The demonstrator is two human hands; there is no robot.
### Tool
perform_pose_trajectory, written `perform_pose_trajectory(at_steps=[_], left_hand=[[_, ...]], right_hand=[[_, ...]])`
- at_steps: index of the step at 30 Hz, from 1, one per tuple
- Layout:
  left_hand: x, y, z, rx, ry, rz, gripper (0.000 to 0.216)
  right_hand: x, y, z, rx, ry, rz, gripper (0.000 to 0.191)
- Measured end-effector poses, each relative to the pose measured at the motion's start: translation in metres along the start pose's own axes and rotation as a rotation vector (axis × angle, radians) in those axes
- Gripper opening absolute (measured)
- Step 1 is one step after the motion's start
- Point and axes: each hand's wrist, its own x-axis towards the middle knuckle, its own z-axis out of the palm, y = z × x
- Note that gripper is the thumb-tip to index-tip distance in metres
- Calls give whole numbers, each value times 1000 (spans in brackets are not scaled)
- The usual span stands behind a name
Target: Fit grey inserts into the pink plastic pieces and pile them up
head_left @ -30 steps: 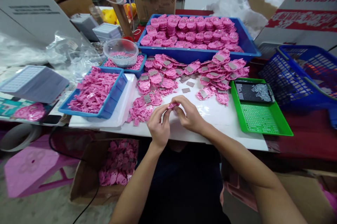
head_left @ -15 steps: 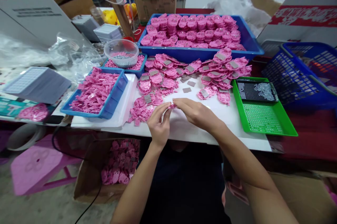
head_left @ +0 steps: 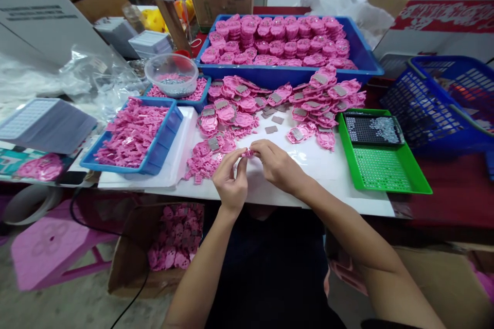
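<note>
handling of one small pink piece (head_left: 249, 153) is, we judge, the step in hand in the head view, the only view we have. we hold it up between both hands above the front of the white work surface (head_left: 328, 164). our left hand (head_left: 231, 180) is nearly closed, thumb and forefinger pinching the left end; our right hand (head_left: 281, 168) brings bent fingertips together on the right end, its thumb mostly hidden. the piece is too small for us to tell whether it is one part or two pressed together. just left of our left hand lies a loose heap of small pink parts (head_left: 203, 161); beyond our hands are flat gray plates (head_left: 271, 130) and a pile of pink shells (head_left: 324, 97), many bearing such plates. a green tray (head_left: 419, 183) sits to the right, apart from our fingers. the next move, as we read it, calls for fine fingertip work: a firm left pinch, light pressure from the right, and both ends lined up, since so small a piece could easily slip.
</note>
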Motion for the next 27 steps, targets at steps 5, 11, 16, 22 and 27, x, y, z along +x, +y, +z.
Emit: perform_pose_trajectory(at_steps=[5, 11, 16, 22, 27], left_hand=[[2, 1, 0, -82, 7, -48, 14], [1, -1, -2, -153, 38, -175, 16], [3, 0, -2, -176, -1, -146, 14], [3, 2, -2, -94, 13, -54, 14], [2, 2, -6, -124, -23, -57, 14]], right_hand=[[0, 1, -5, 63, 32, 13, 24], [0, -1, -7, 99, 32, 7, 29], [3, -5, -1, 252, 78, 128, 23], [0, -8, 8, 283, 72, 122, 24], [-2, -7, 8, 299, 49, 59, 23]])
